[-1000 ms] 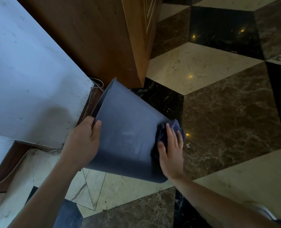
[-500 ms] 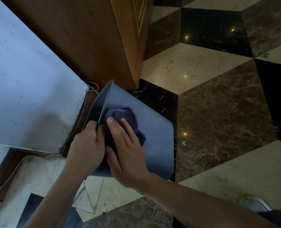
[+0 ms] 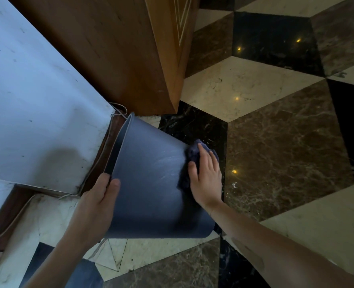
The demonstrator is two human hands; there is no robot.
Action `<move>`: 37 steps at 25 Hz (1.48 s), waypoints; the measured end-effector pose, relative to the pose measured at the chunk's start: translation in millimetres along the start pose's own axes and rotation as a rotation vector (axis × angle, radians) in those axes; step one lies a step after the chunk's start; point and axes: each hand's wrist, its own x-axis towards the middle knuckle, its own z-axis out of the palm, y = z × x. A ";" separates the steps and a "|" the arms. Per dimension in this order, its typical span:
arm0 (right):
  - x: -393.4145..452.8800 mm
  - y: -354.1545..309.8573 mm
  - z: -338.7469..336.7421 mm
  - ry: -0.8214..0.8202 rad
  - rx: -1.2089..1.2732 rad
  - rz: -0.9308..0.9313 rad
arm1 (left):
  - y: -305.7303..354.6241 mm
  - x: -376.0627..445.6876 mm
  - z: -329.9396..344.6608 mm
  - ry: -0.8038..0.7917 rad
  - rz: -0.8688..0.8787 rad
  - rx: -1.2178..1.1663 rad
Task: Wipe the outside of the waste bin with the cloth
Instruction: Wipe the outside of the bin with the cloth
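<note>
From the head camera, the grey waste bin [image 3: 151, 183] is tipped over the marble floor [image 3: 275, 142], its mouth toward the white wall [image 3: 37, 100] beside a wooden cabinet [image 3: 130, 59]; the left hand [image 3: 95, 206] clasps its rim, thumb outside; the right hand [image 3: 206, 175] presses the dark cloth [image 3: 192, 154] flat against the bin's outer side near its base, fingers extended.

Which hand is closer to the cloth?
The right hand. It presses flat on the cloth near the waste bin's base end. The left hand grips the bin's rim, apart from the cloth.
</note>
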 end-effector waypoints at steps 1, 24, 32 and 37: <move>-1.2 6.5 -1.3 0.001 -0.008 0.010 | 0.5 4.6 -2.5 -0.016 -0.030 -0.014; 19.3 23.4 -16.7 0.272 0.343 0.205 | 108.3 139.3 -1.4 0.219 0.087 0.219; 13.4 3.6 -23.6 0.310 0.541 0.246 | 55.4 90.0 -33.3 0.156 0.301 -0.052; -0.1 -2.6 -19.9 0.275 0.554 0.208 | 45.6 91.1 -38.7 0.123 0.012 -0.193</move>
